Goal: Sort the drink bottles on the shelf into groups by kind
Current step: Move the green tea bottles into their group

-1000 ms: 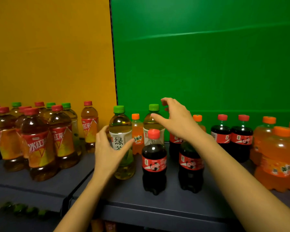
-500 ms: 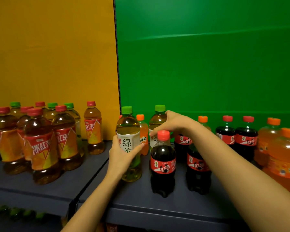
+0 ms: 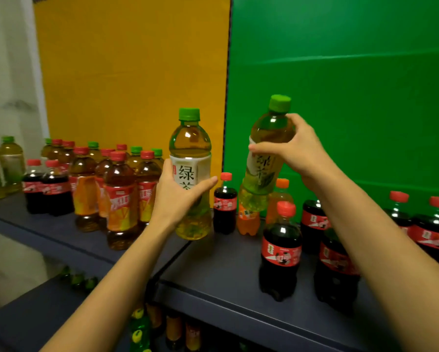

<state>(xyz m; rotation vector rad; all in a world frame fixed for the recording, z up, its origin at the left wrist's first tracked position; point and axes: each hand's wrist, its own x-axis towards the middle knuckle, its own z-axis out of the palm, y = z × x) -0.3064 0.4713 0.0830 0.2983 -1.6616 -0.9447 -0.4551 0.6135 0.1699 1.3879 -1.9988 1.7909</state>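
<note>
My left hand (image 3: 177,196) grips a green-capped green tea bottle (image 3: 190,148) by its white label, lifted upright above the shelf seam. My right hand (image 3: 299,151) grips a second green tea bottle (image 3: 264,179) near its shoulder, tilted and raised above the cola and orange soda bottles. Red-capped iced tea bottles (image 3: 119,199) stand grouped on the left shelf with green-capped ones behind them. Cola bottles (image 3: 280,250) stand on the right shelf in front. An orange soda bottle (image 3: 248,219) stands behind them.
The dark shelf (image 3: 213,270) runs across the view, with a seam between two sections under my left hand. Two cola bottles (image 3: 45,189) and green tea bottles (image 3: 5,166) stand at far left. More cola bottles (image 3: 431,232) line the right back. A lower shelf holds further bottles (image 3: 142,331).
Both hands have lifted their green tea bottles off the shelf and carried them up and left. The view has swung left, showing more of the left shelf.
</note>
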